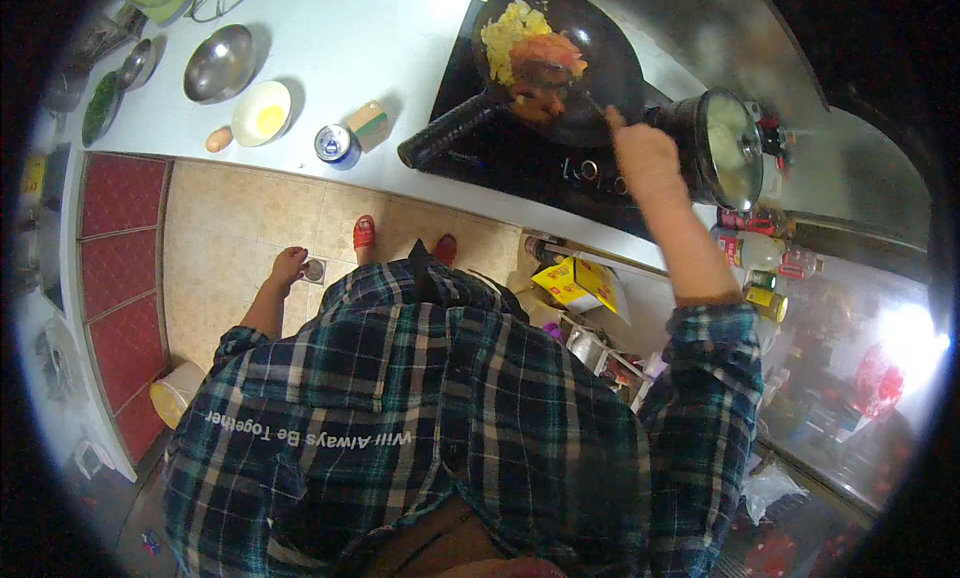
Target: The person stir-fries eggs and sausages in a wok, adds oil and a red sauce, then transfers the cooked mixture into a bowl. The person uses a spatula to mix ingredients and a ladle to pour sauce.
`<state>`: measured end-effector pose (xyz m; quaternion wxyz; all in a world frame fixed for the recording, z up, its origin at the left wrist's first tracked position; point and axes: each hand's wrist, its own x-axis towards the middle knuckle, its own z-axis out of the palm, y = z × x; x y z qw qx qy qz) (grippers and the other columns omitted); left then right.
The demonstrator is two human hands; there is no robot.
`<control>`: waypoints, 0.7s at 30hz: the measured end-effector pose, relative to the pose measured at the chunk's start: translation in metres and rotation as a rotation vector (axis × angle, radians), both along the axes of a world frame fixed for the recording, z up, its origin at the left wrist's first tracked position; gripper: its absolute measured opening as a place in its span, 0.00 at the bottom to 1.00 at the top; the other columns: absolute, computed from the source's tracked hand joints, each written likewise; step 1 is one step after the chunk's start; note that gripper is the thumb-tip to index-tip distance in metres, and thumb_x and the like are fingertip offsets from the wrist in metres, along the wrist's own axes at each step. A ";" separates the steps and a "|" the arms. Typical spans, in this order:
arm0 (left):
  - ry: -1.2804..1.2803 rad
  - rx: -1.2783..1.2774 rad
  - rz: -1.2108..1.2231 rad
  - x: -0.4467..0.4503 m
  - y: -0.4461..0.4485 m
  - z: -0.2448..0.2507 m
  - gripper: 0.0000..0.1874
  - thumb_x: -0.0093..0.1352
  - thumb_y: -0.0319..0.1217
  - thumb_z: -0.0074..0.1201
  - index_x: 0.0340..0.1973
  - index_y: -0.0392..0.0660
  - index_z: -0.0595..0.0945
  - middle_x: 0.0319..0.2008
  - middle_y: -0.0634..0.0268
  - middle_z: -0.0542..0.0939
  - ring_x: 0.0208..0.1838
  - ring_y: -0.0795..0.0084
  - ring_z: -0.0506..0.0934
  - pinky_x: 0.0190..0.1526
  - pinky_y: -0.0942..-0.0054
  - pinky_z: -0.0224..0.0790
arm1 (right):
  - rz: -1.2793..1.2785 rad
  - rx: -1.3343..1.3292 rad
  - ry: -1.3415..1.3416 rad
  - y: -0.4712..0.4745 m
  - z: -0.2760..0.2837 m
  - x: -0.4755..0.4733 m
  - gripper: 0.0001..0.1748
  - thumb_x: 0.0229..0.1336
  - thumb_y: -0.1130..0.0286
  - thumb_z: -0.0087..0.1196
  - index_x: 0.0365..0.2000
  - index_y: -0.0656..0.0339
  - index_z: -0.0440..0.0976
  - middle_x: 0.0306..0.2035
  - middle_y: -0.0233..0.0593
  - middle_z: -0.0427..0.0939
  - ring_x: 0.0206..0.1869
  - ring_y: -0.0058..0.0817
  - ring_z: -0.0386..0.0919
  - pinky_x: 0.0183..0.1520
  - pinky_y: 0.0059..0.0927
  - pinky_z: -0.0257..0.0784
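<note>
My right hand (646,154) grips the handle of a cooking utensil, whose far end is blurred among the food in a black wok (615,60). Yellow scrambled egg (512,34) lies at the wok's left side, with reddish-orange pieces (551,53), likely tomato, beside and below it. The wok sits on a black cooktop (525,169), its thick dark handle (450,130) pointing to the lower left. Down at my side hangs my left hand (289,266), fingers slightly curled and holding nothing, above the tiled floor.
A glass-lidded pot (727,150) stands right of the wok. Along the white counter (322,45) are a can (337,146), a small carton (367,125), a bowl with yellow contents (261,114), an egg (219,139) and a metal bowl (218,63). Bottles (750,249) stand at the right.
</note>
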<state>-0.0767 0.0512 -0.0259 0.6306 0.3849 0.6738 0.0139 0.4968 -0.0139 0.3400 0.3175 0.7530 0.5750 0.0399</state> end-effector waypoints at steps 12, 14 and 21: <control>0.063 -0.054 0.027 0.019 -0.055 -0.009 0.17 0.67 0.39 0.50 0.49 0.49 0.75 0.39 0.70 0.79 0.39 0.72 0.78 0.35 0.69 0.68 | 0.127 0.240 0.146 -0.037 -0.022 0.036 0.35 0.53 0.76 0.50 0.62 0.42 0.59 0.27 0.49 0.79 0.29 0.42 0.80 0.32 0.41 0.75; 0.094 -0.025 0.037 0.024 -0.062 -0.001 0.18 0.68 0.38 0.49 0.52 0.47 0.74 0.40 0.68 0.79 0.39 0.72 0.78 0.35 0.70 0.68 | 0.009 0.285 0.345 -0.038 -0.021 0.054 0.32 0.56 0.75 0.49 0.61 0.43 0.60 0.27 0.48 0.79 0.26 0.37 0.78 0.28 0.38 0.73; 0.067 -0.024 0.097 0.034 -0.091 0.022 0.18 0.68 0.38 0.49 0.52 0.45 0.74 0.41 0.66 0.78 0.39 0.72 0.78 0.34 0.72 0.68 | -0.638 0.280 1.088 -0.047 0.012 0.126 0.17 0.63 0.70 0.45 0.52 0.57 0.68 0.20 0.40 0.77 0.10 0.20 0.65 0.11 0.23 0.59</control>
